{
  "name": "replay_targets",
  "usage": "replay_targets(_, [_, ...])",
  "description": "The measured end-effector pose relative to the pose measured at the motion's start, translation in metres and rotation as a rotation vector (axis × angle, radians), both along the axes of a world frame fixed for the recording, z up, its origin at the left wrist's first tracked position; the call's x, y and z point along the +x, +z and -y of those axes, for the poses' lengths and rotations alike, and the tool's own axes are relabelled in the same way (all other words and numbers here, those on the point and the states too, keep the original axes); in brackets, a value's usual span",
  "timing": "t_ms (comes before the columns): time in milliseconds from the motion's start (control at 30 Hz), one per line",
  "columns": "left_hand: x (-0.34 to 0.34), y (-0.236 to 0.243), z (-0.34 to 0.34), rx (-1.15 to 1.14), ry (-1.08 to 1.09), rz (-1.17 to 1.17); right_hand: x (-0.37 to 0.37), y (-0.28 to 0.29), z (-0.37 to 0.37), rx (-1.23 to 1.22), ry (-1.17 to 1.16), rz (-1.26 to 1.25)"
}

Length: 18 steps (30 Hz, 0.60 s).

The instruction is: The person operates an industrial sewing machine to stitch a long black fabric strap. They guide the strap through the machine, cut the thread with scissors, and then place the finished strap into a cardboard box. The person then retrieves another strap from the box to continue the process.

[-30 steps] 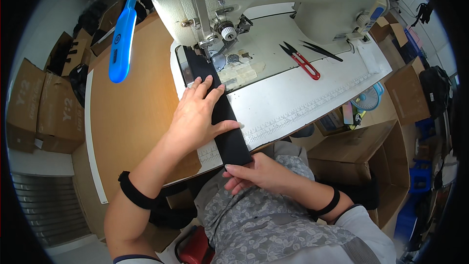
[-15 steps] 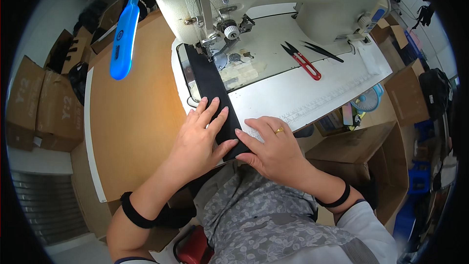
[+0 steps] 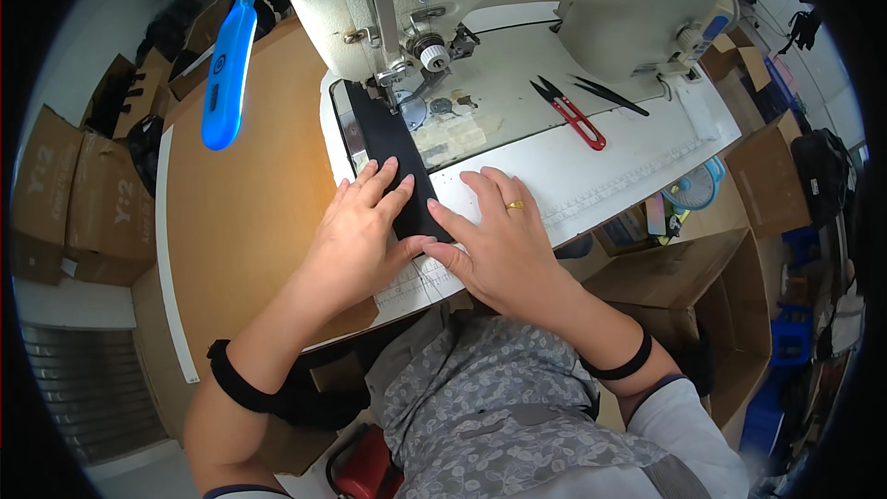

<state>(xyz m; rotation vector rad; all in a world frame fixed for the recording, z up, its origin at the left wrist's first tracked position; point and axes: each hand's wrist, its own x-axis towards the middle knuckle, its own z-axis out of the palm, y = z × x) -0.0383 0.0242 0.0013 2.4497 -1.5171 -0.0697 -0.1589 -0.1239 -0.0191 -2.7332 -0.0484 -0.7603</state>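
Observation:
A black fabric strip (image 3: pixel 393 134) lies lengthwise under the presser foot of a white sewing machine (image 3: pixel 397 83), its near end between my hands. My left hand (image 3: pixel 358 236) is open, its fingers stretched over the strip's left side and its thumb by the near end. On the other side, my right hand (image 3: pixel 504 245) is open too; thumb and forefinger touch the near right corner of the strip, and the other fingers reach over the white table. The two thumbs nearly meet at the strip's near end.
Red-handled thread snips (image 3: pixel 577 120) and black tweezers (image 3: pixel 612 95) lie on the machine bed to the right. A blue lamp-like device (image 3: pixel 229 74) hangs at the upper left. Open cardboard box (image 3: pixel 684 268) stands right of the table; more boxes (image 3: pixel 111 212) sit left.
The black strip has moved away from me, further under the machine, and both hands have moved forward with it. Ruler markings at the table's front edge now show.

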Motion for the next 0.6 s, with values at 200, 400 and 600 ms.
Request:
replay_targets(200, [0.014, 0.001, 0.003, -0.023, -0.001, -0.019, 0.016, -0.001, 0.004, -0.012, -0.006, -0.044])
replay_targets(400, [0.004, 0.007, -0.006, 0.049, -0.014, -0.089, 0.022, 0.000, 0.025, 0.047, 0.122, -0.183])
replay_targets(600, [-0.021, 0.007, -0.023, 0.002, 0.004, -0.158, 0.028, 0.035, 0.049, 0.254, 0.282, -0.423])
